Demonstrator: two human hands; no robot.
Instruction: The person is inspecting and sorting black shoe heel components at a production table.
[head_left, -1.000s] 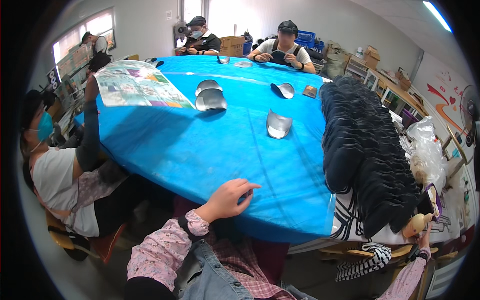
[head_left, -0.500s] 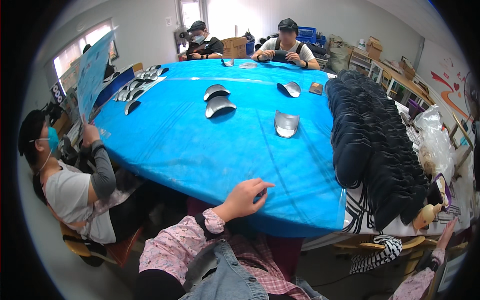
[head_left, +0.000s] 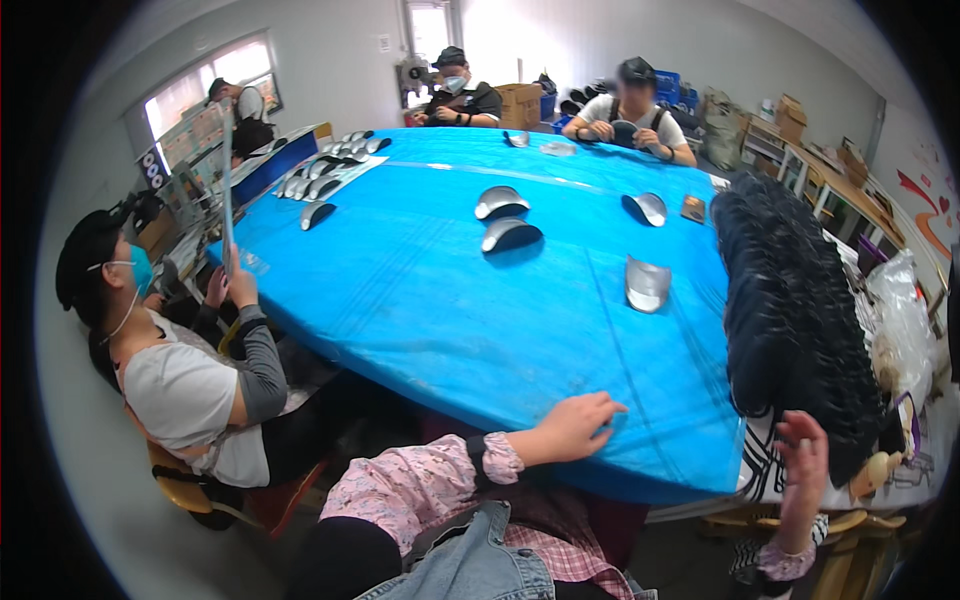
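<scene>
**Blue work table: hands at the near edge, pieces unhandled**

Resting flat on the near edge of the blue-covered table (head_left: 420, 300), the left hand (head_left: 575, 425) has its fingers loosely spread and grips nothing. The right hand (head_left: 803, 470) is raised off the table's right corner, palm open, fingers apart and empty, just beside the long black stack of dark curved pieces (head_left: 795, 310) that lines the right edge.

Progress, as judged: little is under way at this seat. The nearest silver curved piece (head_left: 647, 284) stands well apart from both hands, and two more silver pieces (head_left: 505, 218) lie further toward the middle. A row of the same pieces (head_left: 325, 175) is laid out at the far left corner. The black stack appears untouched.

Packages and signs: a brown cardboard box (head_left: 520, 102) stands behind the far seated workers, with blue crates (head_left: 668, 88) to its right. A clear plastic bag (head_left: 900, 320) sits right of the stack. A seated person on the left (head_left: 190, 390) holds up a thin flat sheet (head_left: 228, 190), seen edge-on. Red shapes mark the right wall (head_left: 925, 205).
</scene>
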